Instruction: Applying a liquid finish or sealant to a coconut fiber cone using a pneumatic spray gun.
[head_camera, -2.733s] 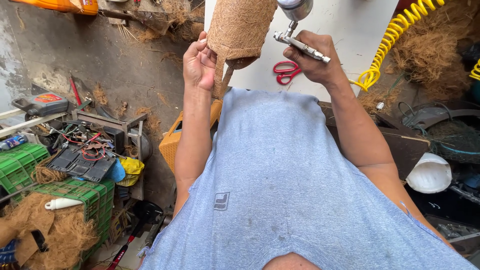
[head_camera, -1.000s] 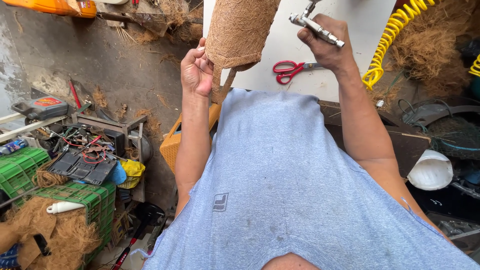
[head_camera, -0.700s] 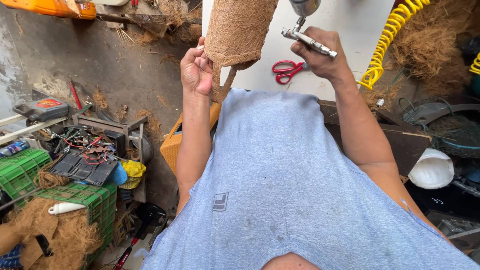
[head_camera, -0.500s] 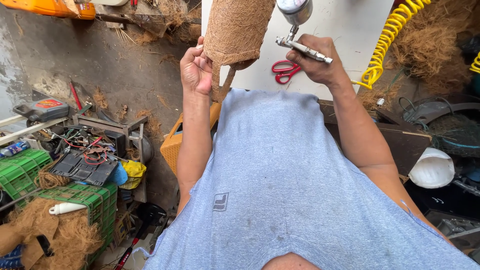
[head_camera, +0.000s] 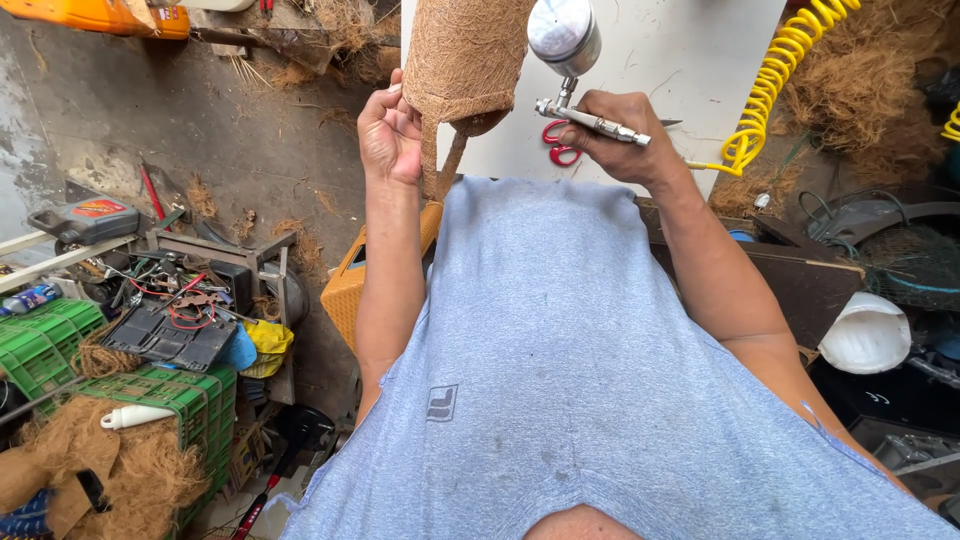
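Holding steady vs 0.5 s ago: right hand (head_camera: 625, 140) w/ spray gun (head_camera: 590, 122) has edged a bit closer to the coir roll (head_camera: 465, 55); left hand (head_camera: 390, 135) unchanged. Right fingers wrapped tight round the gun body, its metal cup (head_camera: 565, 35) upright, nozzle just beside the roll. Left fingers curled, gripping the roll's lower left edge. Roll: brown, fibrous, rough, held up over the white surface (head_camera: 690, 60), red scissors (head_camera: 560, 145) behind.

The coir-wrapped cylinder (head_camera: 463, 55) stands up over the worktop (head_camera: 690, 60), the left hand (head_camera: 390, 135) against its left side. The spray gun (head_camera: 575, 75) in the right hand (head_camera: 625, 145) sits just right of it, scissors (head_camera: 560, 150) lying on the worktop below. The coiled hose (head_camera: 775, 85) runs off right. Crates (head_camera: 120, 395) sit on the floor, far left.
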